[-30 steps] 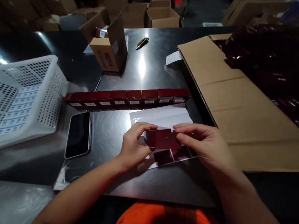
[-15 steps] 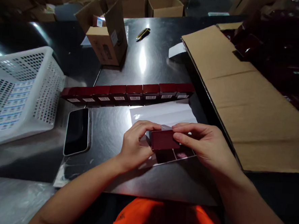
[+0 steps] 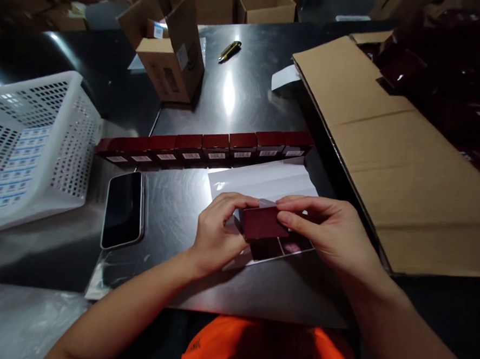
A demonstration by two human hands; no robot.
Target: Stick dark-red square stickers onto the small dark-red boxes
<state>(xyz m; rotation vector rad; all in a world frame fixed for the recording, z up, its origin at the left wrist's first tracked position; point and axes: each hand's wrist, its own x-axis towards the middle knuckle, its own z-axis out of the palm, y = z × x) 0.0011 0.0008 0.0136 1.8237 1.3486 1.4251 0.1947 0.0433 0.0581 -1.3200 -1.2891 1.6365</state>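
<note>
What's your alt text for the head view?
Left hand and right hand hold a small maroon box over a white sheet on a metal table. Beyond, more maroon boxes form a row; a phone and white basket sit left, cardboard right.

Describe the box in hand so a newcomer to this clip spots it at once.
On the metal table, a row of dark red boxes stands beyond a white sheet. Nearer the person, over that sheet, the held box is between the left hand and right hand. Unlike those in the row, its visible side shows no white label.
</note>
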